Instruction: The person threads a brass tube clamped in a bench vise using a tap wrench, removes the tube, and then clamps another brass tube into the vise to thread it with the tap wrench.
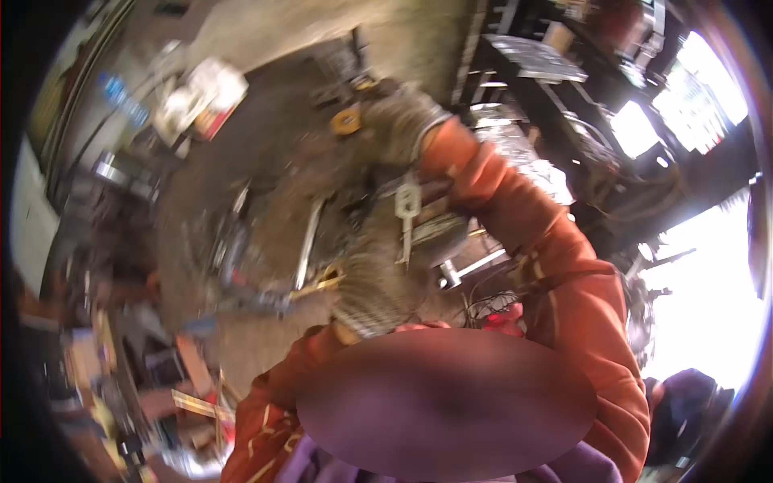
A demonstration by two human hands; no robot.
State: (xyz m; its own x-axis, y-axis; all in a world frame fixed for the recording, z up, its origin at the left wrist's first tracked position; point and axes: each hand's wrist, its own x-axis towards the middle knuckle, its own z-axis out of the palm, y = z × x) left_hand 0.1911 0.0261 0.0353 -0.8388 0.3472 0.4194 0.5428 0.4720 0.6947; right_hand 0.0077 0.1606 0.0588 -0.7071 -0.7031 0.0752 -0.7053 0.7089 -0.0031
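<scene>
My left hand (372, 294), in a grey knitted glove, is low over the workbench (274, 173), close to my body. Its fingers are smeared by motion. Beside it lies a yellow tool or strip (320, 285), and a long metal bar (309, 241) is to its left. My right hand (401, 121), also gloved, reaches to the far side of the bench. A round yellow object (346, 121), perhaps a tape measure, is just left of it; blur hides whether they touch. A pale flat tool with a slotted head (408, 201) sits between the two hands.
Dark hand tools (232, 245) lie on the bench's left side. At the back left are a white bag (213, 84) and a blue plastic bottle (123, 98). A hammer-like metal tool (451, 274) is at the right. Scrap and boxes (177, 370) crowd the lower left.
</scene>
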